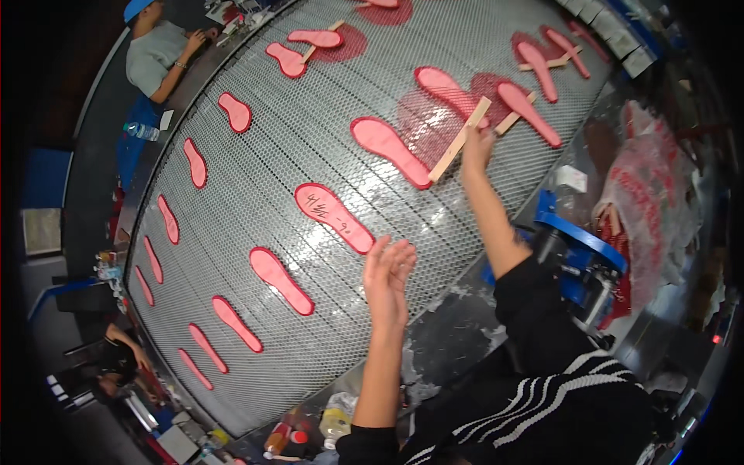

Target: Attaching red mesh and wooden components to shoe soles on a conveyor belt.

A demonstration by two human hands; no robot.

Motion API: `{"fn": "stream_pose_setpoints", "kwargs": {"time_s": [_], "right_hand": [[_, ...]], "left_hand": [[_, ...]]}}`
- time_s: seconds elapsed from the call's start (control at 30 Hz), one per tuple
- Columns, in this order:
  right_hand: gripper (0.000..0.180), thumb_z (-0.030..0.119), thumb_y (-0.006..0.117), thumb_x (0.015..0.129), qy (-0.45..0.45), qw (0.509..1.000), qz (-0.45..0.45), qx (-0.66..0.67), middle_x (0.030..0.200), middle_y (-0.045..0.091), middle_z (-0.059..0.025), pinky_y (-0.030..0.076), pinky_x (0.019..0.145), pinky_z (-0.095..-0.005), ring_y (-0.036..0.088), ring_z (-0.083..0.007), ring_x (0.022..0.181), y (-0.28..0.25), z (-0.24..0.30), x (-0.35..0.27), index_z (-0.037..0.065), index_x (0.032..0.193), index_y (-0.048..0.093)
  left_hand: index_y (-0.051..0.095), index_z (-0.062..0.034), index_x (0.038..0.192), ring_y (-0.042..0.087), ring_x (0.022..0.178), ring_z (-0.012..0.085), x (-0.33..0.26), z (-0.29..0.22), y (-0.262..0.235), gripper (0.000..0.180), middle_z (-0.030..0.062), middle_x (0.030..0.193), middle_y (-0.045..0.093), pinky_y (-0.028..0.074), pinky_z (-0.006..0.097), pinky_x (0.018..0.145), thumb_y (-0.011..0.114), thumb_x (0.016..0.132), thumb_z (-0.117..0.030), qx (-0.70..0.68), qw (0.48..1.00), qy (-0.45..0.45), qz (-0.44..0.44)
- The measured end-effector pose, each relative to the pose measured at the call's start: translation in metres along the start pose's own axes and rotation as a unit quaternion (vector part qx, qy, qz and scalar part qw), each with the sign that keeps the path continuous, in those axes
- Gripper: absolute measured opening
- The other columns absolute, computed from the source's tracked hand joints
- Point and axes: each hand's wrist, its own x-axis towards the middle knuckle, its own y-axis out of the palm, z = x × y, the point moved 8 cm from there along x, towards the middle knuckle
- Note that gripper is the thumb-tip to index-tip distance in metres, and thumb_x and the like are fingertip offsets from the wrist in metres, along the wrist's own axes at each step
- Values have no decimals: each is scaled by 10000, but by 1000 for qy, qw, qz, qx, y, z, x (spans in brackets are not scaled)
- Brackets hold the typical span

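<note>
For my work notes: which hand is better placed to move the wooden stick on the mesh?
The right hand, probably: it already touches the wooden stick. The left hand hangs open, apart from it.

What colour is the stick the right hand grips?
Pale, light-tan wood: the stick in the right hand, head view.

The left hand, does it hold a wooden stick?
No, the left hand is open and empty; the right hand holds the wooden stick.

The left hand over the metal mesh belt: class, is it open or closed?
Open: the left hand shows spread fingers, holding nothing, above the mesh belt.
</note>
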Motion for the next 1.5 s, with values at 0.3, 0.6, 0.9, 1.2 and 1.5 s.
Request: {"fn": "stream_pose_setpoints", "kwargs": {"time_s": [0.3, 0.6, 0.9, 1.2, 1.5], "right_hand": [[704, 281, 728, 754, -258, 781, 170, -543, 1216, 594, -239, 430, 990, -524, 573, -427, 1135, 165, 36, 149, 28, 1356, 464], [772, 424, 747, 764, -348, 767, 314, -438, 1190, 639, -219, 473, 969, -503, 647, -381, 1063, 198, -5, 197, 65, 1393, 482], [691, 389, 805, 712, -443, 723, 342, -404, 1243, 553, -193, 466, 984, -464, 543, -397, 1173, 196, 13, 153, 85, 1273, 541], [624, 211, 742, 742, -437, 892, 103, -62, 1228, 539, -272, 451, 993, -445, 542, -415, 1146, 135, 182, 181, 8, 1287, 518], [839, 434, 799, 705, -177, 898, 323, -241, 1298, 567, -254, 416, 1045, -396, 538, -348, 1234, 86, 69, 102, -51, 1324, 506]], "left_hand": [[482, 26, 1308, 656, 985, 231, -19, 68, -140, 360, 154, 1100, 657, 532, 380, 922, 525, 982, -121, 31, 984, -94, -150], [524, 37, 1240, 668, 960, 235, -66, 64, -175, 280, 163, 1070, 666, 555, 378, 889, 513, 996, -101, -30, 979, -60, -194], [542, 21, 1220, 669, 948, 232, -125, 68, -203, 283, 141, 1053, 670, 556, 374, 882, 532, 970, -112, -48, 969, -39, -241], [542, 32, 1215, 663, 933, 232, -171, 67, -220, 276, 141, 1032, 666, 556, 369, 864, 527, 965, -84, -60, 955, -8, -291], [535, 11, 1231, 654, 949, 227, -211, 62, -216, 299, 125, 1044, 662, 538, 379, 891, 541, 950, -91, -76, 955, 38, -283]]}}
